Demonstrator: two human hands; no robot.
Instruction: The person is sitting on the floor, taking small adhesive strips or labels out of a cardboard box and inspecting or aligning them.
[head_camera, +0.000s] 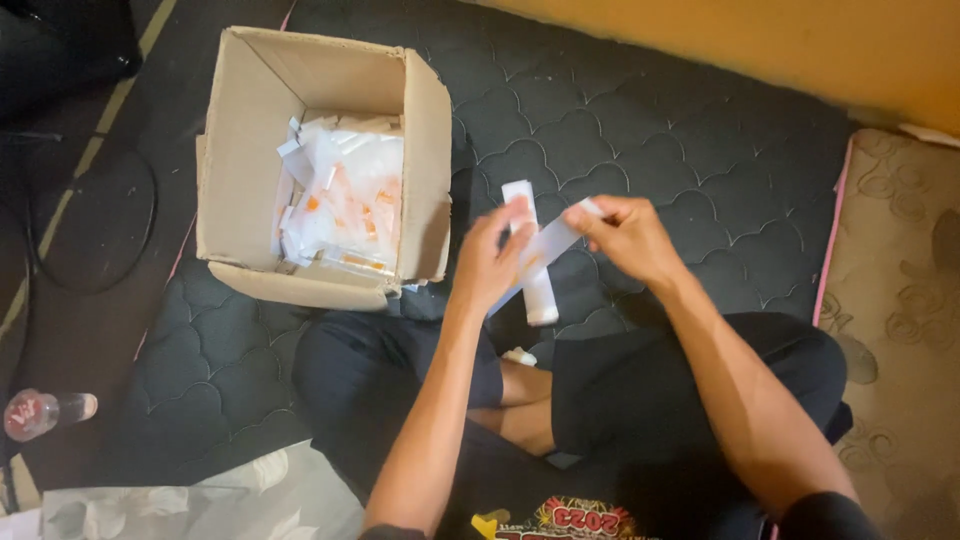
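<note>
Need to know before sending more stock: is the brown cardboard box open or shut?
Open. The brown cardboard box has its flaps standing up, and small white and orange packets show inside.

a dark quilted mattress (640, 130) lies below a yellow wall (800, 40), beside a patterned beige mattress (900, 300).

At the upper left of the frame we see an open cardboard box (240, 170) filled with white and orange sachets (345, 205), resting on a dark quilted mattress (640, 130). At the left edge a plastic bottle (45, 412) lies on its side. A grey floral cloth (200, 500) fills the lower left, a beige patterned mat (900, 300) the right edge, and an orange wall (800, 45) the top.
</note>
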